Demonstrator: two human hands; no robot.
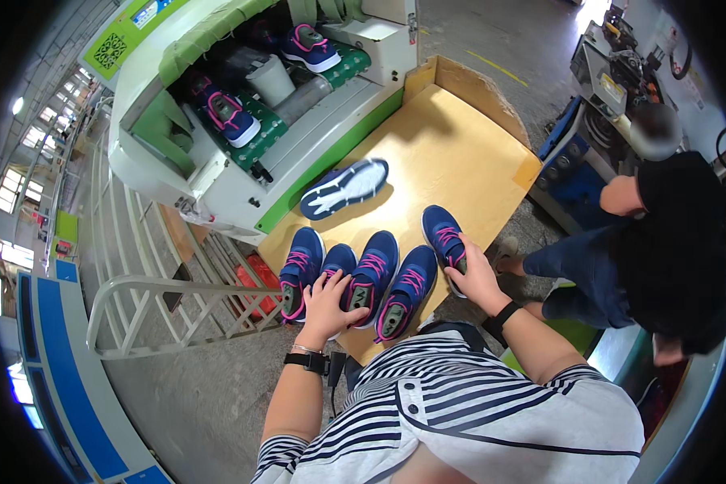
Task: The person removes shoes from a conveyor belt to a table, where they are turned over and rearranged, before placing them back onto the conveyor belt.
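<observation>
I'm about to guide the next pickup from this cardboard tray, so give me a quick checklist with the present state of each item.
1. Left hand resting on a navy mesh sneaker with pink laces: ok.
2. Right hand on the rightmost navy sneaker: ok.
3. Firm grip on either shoe: cannot tell.
4. All shoes upright: not ok, one navy sneaker lies sole-up.
5. Brown cardboard tray has bare space: ok.
6. Neighbouring person in dark clothes apart from the tray: ok.
</observation>
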